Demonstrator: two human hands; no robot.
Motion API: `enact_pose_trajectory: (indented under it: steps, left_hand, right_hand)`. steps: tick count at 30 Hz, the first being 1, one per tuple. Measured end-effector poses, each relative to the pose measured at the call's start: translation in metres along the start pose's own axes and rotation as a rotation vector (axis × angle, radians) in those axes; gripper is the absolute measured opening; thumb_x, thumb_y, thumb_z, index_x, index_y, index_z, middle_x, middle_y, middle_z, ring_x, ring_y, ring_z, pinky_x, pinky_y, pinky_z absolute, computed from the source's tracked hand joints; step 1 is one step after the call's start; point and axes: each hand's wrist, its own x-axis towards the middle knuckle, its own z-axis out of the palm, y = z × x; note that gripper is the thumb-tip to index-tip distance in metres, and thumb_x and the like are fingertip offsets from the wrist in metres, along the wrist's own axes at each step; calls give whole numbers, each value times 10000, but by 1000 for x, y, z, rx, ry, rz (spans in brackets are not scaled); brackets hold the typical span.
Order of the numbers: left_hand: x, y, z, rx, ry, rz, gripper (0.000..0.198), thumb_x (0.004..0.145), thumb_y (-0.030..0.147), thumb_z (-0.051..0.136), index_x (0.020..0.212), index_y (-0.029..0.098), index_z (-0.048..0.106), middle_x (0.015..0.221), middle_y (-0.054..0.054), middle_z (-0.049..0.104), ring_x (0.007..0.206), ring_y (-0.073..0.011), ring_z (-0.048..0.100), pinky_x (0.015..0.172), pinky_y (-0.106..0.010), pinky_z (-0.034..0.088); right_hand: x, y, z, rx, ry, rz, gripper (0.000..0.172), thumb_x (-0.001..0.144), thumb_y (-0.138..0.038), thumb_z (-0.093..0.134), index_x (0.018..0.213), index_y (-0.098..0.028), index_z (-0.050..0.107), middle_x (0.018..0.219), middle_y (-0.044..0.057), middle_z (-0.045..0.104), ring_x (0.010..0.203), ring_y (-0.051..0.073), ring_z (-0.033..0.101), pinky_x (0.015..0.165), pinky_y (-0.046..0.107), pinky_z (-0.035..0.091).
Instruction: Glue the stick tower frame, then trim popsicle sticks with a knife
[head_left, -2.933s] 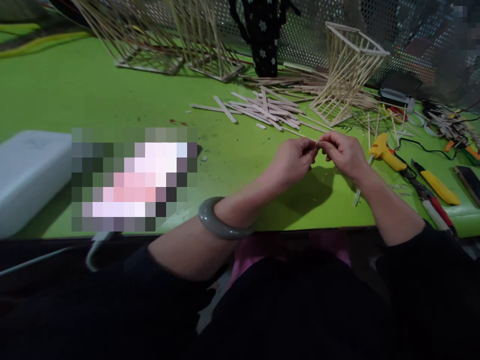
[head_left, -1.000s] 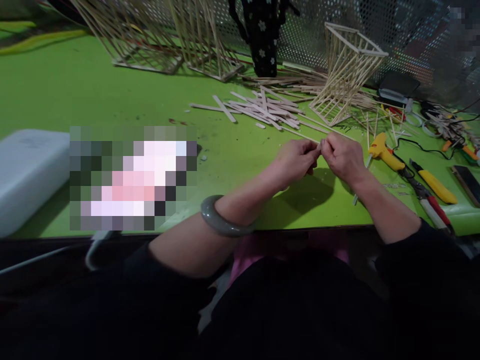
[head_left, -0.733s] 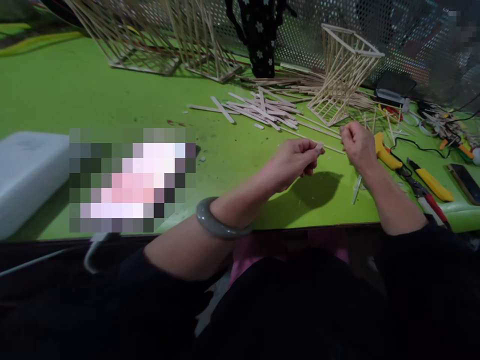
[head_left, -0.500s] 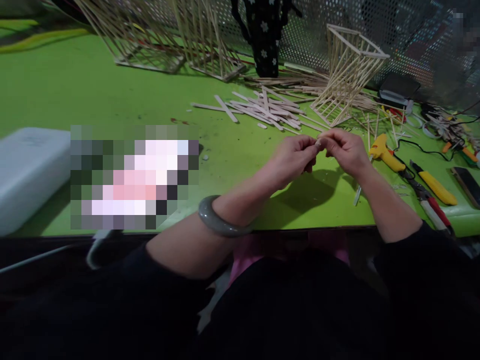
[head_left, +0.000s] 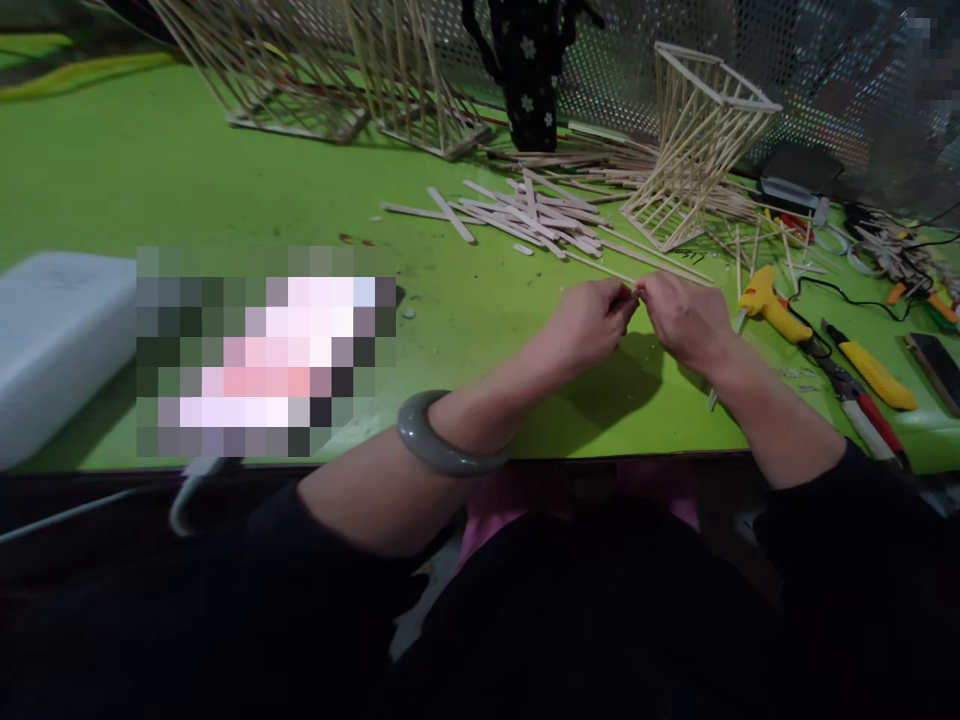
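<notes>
Over the green tabletop (head_left: 465, 320), my left hand (head_left: 592, 320) and my right hand (head_left: 686, 315) meet, fingertips pinched together at one spot. Whatever lies between them is too small and hidden to name. Just beyond the hands is a loose pile of flat wooden sticks (head_left: 532, 215). Behind my right hand stands a twisted tower of thin wooden sticks (head_left: 701, 150) with square frames at top and bottom. A yellow glue gun (head_left: 776, 305) rests to the right of that hand, its nozzle close to the wrist.
Right of the glue gun lie a yellow utility knife (head_left: 874, 370) and red-and-white-handled pliers (head_left: 862, 415). More stick frames (head_left: 300, 125) and a dark flowered object (head_left: 529, 80) stand at the back. At left are a white box (head_left: 67, 350) and a blurred-out patch (head_left: 277, 350).
My hands have turned slightly at the wrists and dipped a little, with the fingers curling in more. They remain together at the same spot. The tools and sticks have not moved.
</notes>
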Motion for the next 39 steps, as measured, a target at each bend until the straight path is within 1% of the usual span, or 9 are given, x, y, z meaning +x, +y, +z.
enact_pose_trajectory:
  steps: [5, 12, 18, 21, 26, 29, 32, 35, 39]
  left_hand:
    - [2, -3, 1, 7, 4, -2, 296, 884, 231, 453, 591, 188, 450, 477, 21, 496, 467, -99, 420, 512, -248, 304]
    - [4, 2, 1, -114, 62, -40, 299, 877, 219, 488, 580, 187, 458, 471, 27, 486, 443, -90, 426, 485, -230, 308]
    - [-4, 7, 2, -351, -10, -81, 234, 896, 202, 485, 667, 166, 512, 490, 50, 472, 410, -59, 424, 433, -187, 326]
    - [-2, 4, 2, -412, 27, -93, 219, 897, 212, 497, 685, 159, 515, 484, 57, 462, 394, -48, 416, 400, -175, 303]
    - [4, -1, 3, -481, 32, -47, 232, 895, 223, 503, 671, 162, 496, 473, 61, 457, 384, -44, 412, 391, -168, 304]
    - [3, -2, 4, -479, 38, -39, 234, 892, 223, 506, 666, 166, 490, 485, 57, 467, 389, -44, 422, 392, -164, 309]
    - [2, -2, 4, -452, 32, -28, 244, 890, 220, 502, 652, 168, 486, 484, 54, 469, 392, -46, 422, 404, -167, 317]
    - [1, -1, 3, -398, 14, -8, 265, 885, 239, 505, 630, 171, 479, 467, 57, 459, 392, -50, 411, 414, -171, 315]
    - [0, -1, 2, -268, -13, 11, 300, 889, 276, 493, 608, 172, 482, 451, 49, 470, 400, -58, 397, 424, -176, 287]
  right_hand:
    - [1, -7, 6, -14, -20, 45, 334, 935, -193, 261, 1045, -129, 569, 893, 107, 652, 694, 171, 545, 552, 297, 281]
    - [10, -7, 20, 194, 131, 99, 239, 902, -207, 321, 949, -164, 551, 778, 83, 632, 612, 164, 508, 579, 300, 335]
    - [16, 36, 20, 439, 302, 285, 231, 912, -259, 358, 855, -180, 567, 644, 34, 553, 646, 175, 526, 662, 327, 411]
    - [15, 47, 19, 644, 357, 254, 220, 909, -326, 407, 834, -198, 569, 644, 6, 551, 640, 151, 542, 654, 308, 438]
    - [14, 33, 23, 947, 308, 154, 228, 840, -410, 548, 789, -188, 551, 636, -34, 573, 520, 82, 526, 542, 238, 440]
    - [14, 29, 24, 1014, 285, 180, 350, 784, -522, 602, 714, -186, 532, 595, -40, 555, 509, 72, 520, 519, 218, 436]
    - [14, 27, 22, 1124, 217, 162, 437, 749, -622, 581, 742, -186, 558, 614, -35, 556, 506, 65, 502, 496, 210, 433]
    - [13, 21, 18, 1182, 167, 68, 416, 707, -585, 647, 783, -182, 577, 660, -31, 576, 522, 62, 490, 495, 208, 426]
    - [11, 16, 13, 1091, 108, 26, 253, 795, -422, 593, 751, -174, 568, 648, -24, 576, 533, 73, 500, 518, 220, 421]
